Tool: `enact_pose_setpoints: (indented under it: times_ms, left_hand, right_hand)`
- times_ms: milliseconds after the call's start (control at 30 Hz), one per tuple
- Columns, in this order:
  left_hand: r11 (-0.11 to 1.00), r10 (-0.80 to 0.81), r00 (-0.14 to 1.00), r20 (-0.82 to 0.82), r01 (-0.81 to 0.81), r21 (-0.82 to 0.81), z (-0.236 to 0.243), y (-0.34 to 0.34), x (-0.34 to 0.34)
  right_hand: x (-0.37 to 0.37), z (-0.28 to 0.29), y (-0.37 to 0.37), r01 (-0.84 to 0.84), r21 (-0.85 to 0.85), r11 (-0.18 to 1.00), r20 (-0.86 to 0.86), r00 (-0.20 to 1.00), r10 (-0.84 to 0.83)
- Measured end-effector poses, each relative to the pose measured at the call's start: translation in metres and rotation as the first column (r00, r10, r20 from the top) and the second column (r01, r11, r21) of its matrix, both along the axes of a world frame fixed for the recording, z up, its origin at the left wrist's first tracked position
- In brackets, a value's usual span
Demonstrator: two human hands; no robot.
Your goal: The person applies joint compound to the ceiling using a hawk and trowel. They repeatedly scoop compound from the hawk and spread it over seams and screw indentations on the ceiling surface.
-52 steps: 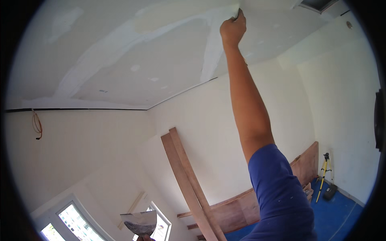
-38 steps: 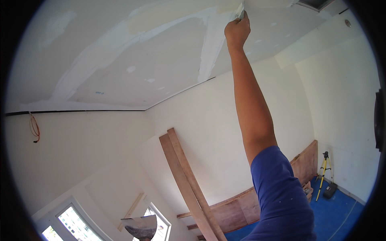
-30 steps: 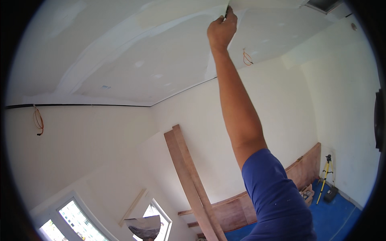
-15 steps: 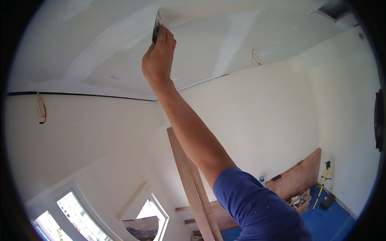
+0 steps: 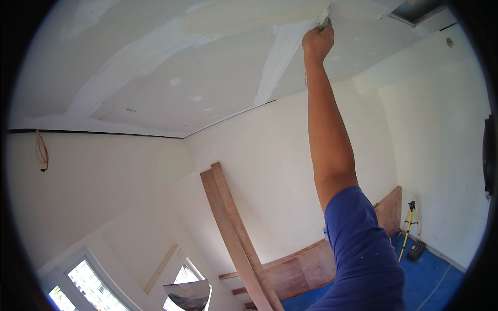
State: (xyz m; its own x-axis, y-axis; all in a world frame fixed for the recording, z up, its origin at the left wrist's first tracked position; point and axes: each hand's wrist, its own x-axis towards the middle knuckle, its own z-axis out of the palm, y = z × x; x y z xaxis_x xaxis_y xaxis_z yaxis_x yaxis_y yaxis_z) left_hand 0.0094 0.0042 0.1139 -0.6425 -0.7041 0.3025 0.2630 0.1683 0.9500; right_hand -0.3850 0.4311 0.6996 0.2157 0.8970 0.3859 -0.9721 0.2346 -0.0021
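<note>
My right arm, in a blue sleeve, reaches up to the ceiling. There my right hand point(image 5: 318, 44) is closed around a putty knife point(image 5: 326, 19), whose blade touches or nearly touches the ceiling point(image 5: 228, 67). Whitish filler bands point(image 5: 277, 62) and small patches mark the grey boards about the hand. My left hand is out of view. A flat piece with a grey, mottled face point(image 5: 188, 296) shows at the lower edge; what holds it, if anything, cannot be seen.
Two long wooden planks point(image 5: 233, 228) lean against the wall. Low wooden panels point(image 5: 306, 267) stand along its foot. A yellow tripod point(image 5: 408, 230) and a dark case point(image 5: 416, 251) are on the blue floor point(image 5: 430, 280). Orange wires point(image 5: 41, 151) hang at left; a square opening point(image 5: 416, 10) is overhead.
My right hand has swept to the right along the ceiling with the putty knife. The view has shifted slightly, and a pale, damp-looking band shows where the hand was.
</note>
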Motion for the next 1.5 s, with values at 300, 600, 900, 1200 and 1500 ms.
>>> enact_pose_setpoints:
  times_ms: [300,600,900,1200,1500]
  left_hand:
    - [0.997,0.075,0.994,-0.075,-0.075,0.008,0.000,0.019,0.020]
    - [0.971,0.237,0.959,-0.153,-0.236,0.026,0.002,0.034,0.052]
    - [0.992,0.125,0.978,-0.165,-0.120,0.038,-0.010,0.023,0.044]
    - [1.000,0.000,0.998,-0.069,0.001,0.022,-0.012,0.002,0.021]
    - [0.961,-0.126,0.984,-0.123,0.152,0.231,0.034,0.029,-0.008]
  right_hand:
    - [0.048,0.008,-0.128,-0.038,0.129,0.991,-0.113,0.992,0.052]
    - [0.141,-0.002,-0.296,-0.167,0.246,0.955,-0.196,0.956,0.218]
    - [0.109,-0.057,-0.233,-0.062,0.442,0.895,-0.144,0.980,0.140]
    - [0.026,-0.018,-0.002,-0.031,0.082,0.996,0.028,0.999,0.028]
    - [0.025,-0.062,0.008,-0.368,0.237,0.899,0.071,0.930,0.362]
